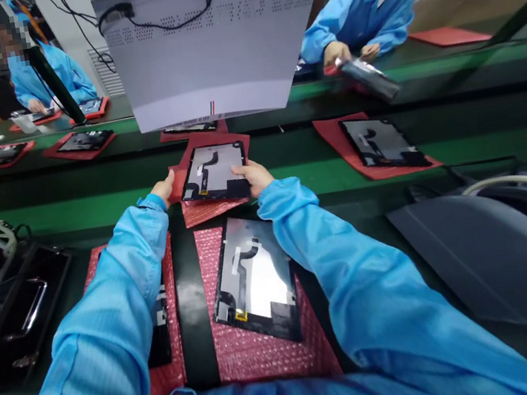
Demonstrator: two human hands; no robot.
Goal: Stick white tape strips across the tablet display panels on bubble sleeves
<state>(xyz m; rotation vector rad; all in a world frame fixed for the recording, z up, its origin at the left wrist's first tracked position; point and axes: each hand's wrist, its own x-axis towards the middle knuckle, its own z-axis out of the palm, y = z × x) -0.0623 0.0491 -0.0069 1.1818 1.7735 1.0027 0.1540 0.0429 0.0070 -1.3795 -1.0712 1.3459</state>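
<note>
Display panel [222, 172] lies on red wrap [203, 213], nearside of the monitor [220, 56]; handling seems unfinished, as it is not yet released and a second panel [260, 279] lies farther from the monitor. The right hand [256, 175] pinches the first's edge, thumb on top; the left hand [165, 187] touches the wrap, fingers hidden, grip unclear.

The left sleeve [111, 311] covers much of the near-left panel [161, 344]; the monitor [214, 57] hides most of a far panel [189, 129]. The held panel [217, 165] conceals the right hand's [258, 177] fingertips. A co-worker's device [369, 77] is blurred beyond telling. The right edge cuts off a grey machine [468, 244], the left edge a black case [26, 318].
</note>
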